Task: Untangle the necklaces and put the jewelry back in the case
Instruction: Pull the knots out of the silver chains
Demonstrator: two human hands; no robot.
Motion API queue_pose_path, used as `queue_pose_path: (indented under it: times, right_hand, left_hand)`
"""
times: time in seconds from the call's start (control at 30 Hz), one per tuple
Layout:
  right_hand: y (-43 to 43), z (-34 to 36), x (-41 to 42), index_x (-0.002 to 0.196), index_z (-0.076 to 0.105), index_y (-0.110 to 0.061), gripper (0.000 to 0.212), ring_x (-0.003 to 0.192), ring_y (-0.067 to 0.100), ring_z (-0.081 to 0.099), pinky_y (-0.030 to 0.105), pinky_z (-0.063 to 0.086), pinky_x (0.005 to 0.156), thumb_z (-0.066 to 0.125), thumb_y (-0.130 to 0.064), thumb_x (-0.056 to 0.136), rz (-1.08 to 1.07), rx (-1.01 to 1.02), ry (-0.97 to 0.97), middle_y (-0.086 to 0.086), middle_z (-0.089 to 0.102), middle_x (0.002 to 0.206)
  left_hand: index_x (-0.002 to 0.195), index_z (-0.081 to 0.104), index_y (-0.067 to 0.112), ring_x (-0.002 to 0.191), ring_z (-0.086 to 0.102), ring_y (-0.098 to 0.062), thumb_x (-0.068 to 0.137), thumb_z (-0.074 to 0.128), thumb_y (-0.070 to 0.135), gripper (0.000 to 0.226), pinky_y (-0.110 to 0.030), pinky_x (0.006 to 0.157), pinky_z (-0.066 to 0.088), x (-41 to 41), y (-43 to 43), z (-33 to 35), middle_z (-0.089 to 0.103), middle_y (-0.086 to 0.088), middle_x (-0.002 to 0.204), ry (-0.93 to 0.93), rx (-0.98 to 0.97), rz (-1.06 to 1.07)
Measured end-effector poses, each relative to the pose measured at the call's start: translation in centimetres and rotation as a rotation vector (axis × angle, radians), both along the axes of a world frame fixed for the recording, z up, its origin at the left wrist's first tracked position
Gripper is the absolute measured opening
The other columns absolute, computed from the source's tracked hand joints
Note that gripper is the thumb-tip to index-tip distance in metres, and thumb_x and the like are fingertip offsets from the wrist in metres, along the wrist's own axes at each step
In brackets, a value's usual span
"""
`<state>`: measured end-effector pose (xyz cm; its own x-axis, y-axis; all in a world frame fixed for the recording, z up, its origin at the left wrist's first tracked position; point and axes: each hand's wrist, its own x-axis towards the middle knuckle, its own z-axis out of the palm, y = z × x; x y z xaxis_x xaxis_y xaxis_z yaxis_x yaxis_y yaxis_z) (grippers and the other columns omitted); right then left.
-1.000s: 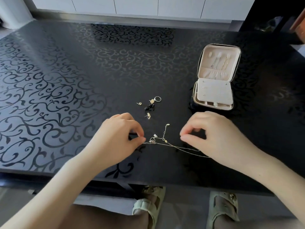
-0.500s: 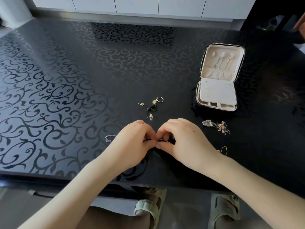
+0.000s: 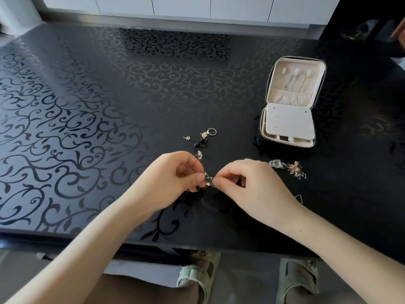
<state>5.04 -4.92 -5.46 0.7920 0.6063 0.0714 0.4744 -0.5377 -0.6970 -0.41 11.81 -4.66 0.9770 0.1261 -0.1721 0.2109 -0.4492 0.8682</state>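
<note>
My left hand (image 3: 173, 181) and my right hand (image 3: 247, 189) meet just above the black table, each pinching the same thin silver necklace (image 3: 208, 180) at its small pendants. Most of its chain is hidden under my hands; one end (image 3: 298, 197) peeks out past my right wrist. A tangled rose-gold necklace with a clear stone (image 3: 289, 167) lies to the right. The beige jewelry case (image 3: 291, 106) stands open at the back right, two chains hanging in its lid.
Loose earrings and a ring (image 3: 202, 139) lie on the patterned black table (image 3: 87, 128) just beyond my hands. The table's front edge runs close to my forearms, with my sandalled feet below it.
My hands have come together from about a hand's width apart. The necklace, stretched flat between them a second ago, is now bunched and lifted at my fingertips.
</note>
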Motion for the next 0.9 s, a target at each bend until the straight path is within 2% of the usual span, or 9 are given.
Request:
queue_pose_path:
  times: [0.13, 0.2, 0.27, 0.37, 0.5, 0.63, 0.73, 0.9]
  right_hand:
    - [-0.2, 0.7, 0.4, 0.077, 0.071, -0.012, 0.017, 0.066, 0.012, 0.064, 0.021, 0.05, 0.064, 0.059, -0.017, 0.087, -0.027, 0.147, 0.219, -0.001, 0.07, 0.069]
    - [-0.2, 0.8, 0.5, 0.078, 0.07, -0.01, 0.017, 0.062, 0.014, 0.063, 0.021, 0.05, 0.061, 0.058, -0.014, 0.088, -0.034, 0.185, 0.305, 0.002, 0.07, 0.067]
    - [-0.3, 0.9, 0.5, 0.077, 0.07, -0.01, 0.016, 0.056, 0.008, 0.057, 0.017, 0.046, 0.058, 0.058, -0.013, 0.088, -0.047, 0.193, 0.355, 0.0, 0.066, 0.059]
    - [-0.3, 1.0, 0.5, 0.074, 0.07, -0.012, 0.014, 0.054, 0.002, 0.051, 0.01, 0.039, 0.055, 0.061, -0.014, 0.085, -0.068, 0.184, 0.395, -0.006, 0.06, 0.054]
    - [-0.2, 0.9, 0.4, 0.079, 0.073, -0.017, 0.006, 0.052, 0.004, 0.045, 0.016, 0.035, 0.053, 0.069, -0.019, 0.082, -0.043, 0.166, 0.396, -0.003, 0.054, 0.054]
    - [-0.1, 1.0, 0.5, 0.086, 0.074, -0.024, 0.006, 0.046, 0.004, 0.034, 0.013, 0.027, 0.047, 0.07, -0.022, 0.082, -0.001, 0.155, 0.333, -0.01, 0.039, 0.046]
    - [-0.2, 0.9, 0.6, 0.083, 0.074, -0.021, 0.005, 0.047, 0.006, 0.031, 0.015, 0.025, 0.047, 0.069, -0.021, 0.083, 0.01, 0.155, 0.31, -0.007, 0.037, 0.046]
    - [-0.5, 1.1, 0.8, 0.076, 0.072, -0.018, 0.004, 0.048, 0.003, 0.038, 0.011, 0.032, 0.049, 0.073, -0.018, 0.079, -0.009, 0.172, 0.365, -0.008, 0.044, 0.047]
  left_hand:
    - [0.084, 0.063, 0.016, 0.07, 0.066, -0.012, 0.08, 0.07, 0.008, 0.011, -0.022, 0.073, 0.051, 0.0, 0.2, -0.1, 0.072, 0.002, 0.075, 0.013, -0.017, 0.001]
    - [0.083, 0.064, 0.016, 0.072, 0.065, -0.014, 0.077, 0.072, 0.006, 0.014, -0.024, 0.075, 0.051, -0.1, 0.1, -0.1, 0.071, 0.002, 0.074, 0.004, -0.033, 0.023]
    - [0.081, 0.065, 0.016, 0.071, 0.064, -0.014, 0.077, 0.072, 0.004, 0.014, -0.027, 0.075, 0.051, 0.0, 0.1, 0.0, 0.07, 0.0, 0.074, -0.008, -0.072, 0.06]
    - [0.081, 0.066, 0.014, 0.074, 0.063, -0.015, 0.078, 0.07, 0.004, 0.011, -0.031, 0.079, 0.05, -0.1, -0.1, 0.4, 0.07, -0.01, 0.082, 0.01, -0.184, 0.118]
    - [0.085, 0.063, 0.007, 0.08, 0.066, -0.023, 0.08, 0.065, -0.001, 0.01, -0.036, 0.084, 0.051, 0.0, -0.3, 0.8, 0.069, -0.018, 0.086, 0.04, -0.282, 0.125]
    - [0.086, 0.06, 0.001, 0.073, 0.065, -0.021, 0.084, 0.059, -0.006, 0.008, -0.027, 0.069, 0.058, -0.1, -0.5, 0.9, 0.064, -0.014, 0.077, 0.065, -0.425, 0.105]
    - [0.084, 0.062, 0.008, 0.07, 0.061, -0.016, 0.084, 0.06, -0.001, 0.009, -0.023, 0.061, 0.048, 0.0, -0.5, 0.8, 0.065, -0.009, 0.072, 0.046, -0.331, 0.08]
    - [0.079, 0.066, 0.018, 0.064, 0.052, -0.01, 0.081, 0.066, 0.009, 0.01, -0.028, 0.066, 0.042, 0.1, -0.3, 0.7, 0.063, -0.003, 0.072, -0.016, -0.204, 0.092]
